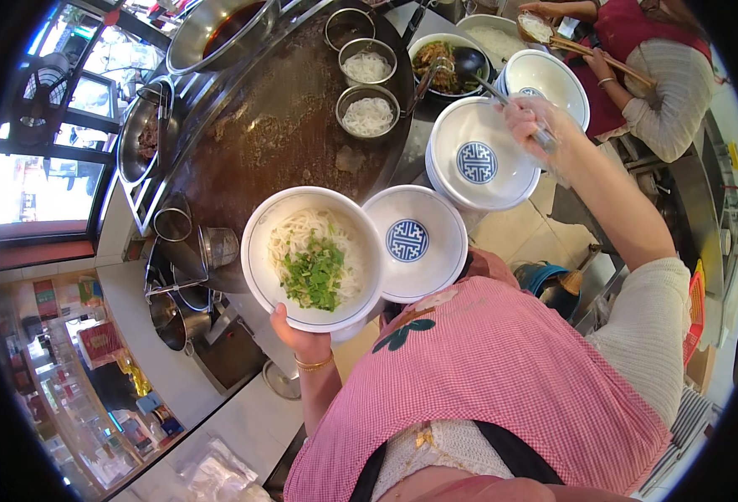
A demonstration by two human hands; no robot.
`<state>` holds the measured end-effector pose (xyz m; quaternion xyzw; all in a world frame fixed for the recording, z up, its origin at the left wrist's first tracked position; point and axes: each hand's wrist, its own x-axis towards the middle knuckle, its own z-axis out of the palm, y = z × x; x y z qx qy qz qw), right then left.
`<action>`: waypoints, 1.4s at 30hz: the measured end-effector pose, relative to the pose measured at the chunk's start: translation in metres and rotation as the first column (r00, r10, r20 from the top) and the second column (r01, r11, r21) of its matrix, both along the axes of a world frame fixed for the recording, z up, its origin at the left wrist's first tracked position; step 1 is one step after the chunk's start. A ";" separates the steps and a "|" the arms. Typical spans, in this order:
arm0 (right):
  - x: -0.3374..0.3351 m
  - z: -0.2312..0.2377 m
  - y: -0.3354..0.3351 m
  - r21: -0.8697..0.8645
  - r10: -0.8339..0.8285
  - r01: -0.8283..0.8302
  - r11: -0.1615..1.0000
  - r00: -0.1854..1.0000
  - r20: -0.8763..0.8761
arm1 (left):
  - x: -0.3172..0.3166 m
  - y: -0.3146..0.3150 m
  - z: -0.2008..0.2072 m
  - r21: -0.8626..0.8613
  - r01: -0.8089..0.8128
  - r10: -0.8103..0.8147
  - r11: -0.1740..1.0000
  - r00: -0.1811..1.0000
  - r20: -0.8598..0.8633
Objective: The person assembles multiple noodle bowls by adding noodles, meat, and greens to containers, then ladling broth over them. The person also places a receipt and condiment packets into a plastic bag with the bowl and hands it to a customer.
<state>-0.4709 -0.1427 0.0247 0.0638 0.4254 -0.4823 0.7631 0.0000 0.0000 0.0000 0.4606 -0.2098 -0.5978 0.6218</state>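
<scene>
My left hand grips the rim of a white bowl. In it lie white noodles topped with chopped green herbs. My right hand, in a clear plastic glove, is closed around the metal handle of a ladle. The ladle's dark head rests in a basin of chopped, reddish-green vegetables. An empty white bowl with a blue emblem sits against the held bowl. Below my right hand are more stacked bowls, with another stack behind.
Two strainers of white noodles stand on a wide brown round surface. Beyond it is a steel basin of dark red liquid. A co-worker at the upper right holds wooden utensils. Several metal pots stand at left.
</scene>
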 end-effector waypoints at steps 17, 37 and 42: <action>0.032 0.051 0.070 -0.151 -0.198 0.182 0.972 0.975 -0.102 | -0.033 -0.076 0.004 0.029 0.038 -0.033 0.999 0.985 -0.167; 0.088 0.101 0.188 -0.122 0.358 -0.568 0.814 0.656 -0.664 | -0.074 -0.155 -0.007 0.082 0.233 -0.213 0.969 0.955 -0.205; 0.087 0.070 0.188 0.222 0.047 -0.812 0.540 -0.234 -0.971 | -0.071 -0.154 -0.009 0.130 0.183 -0.156 0.974 0.968 -0.196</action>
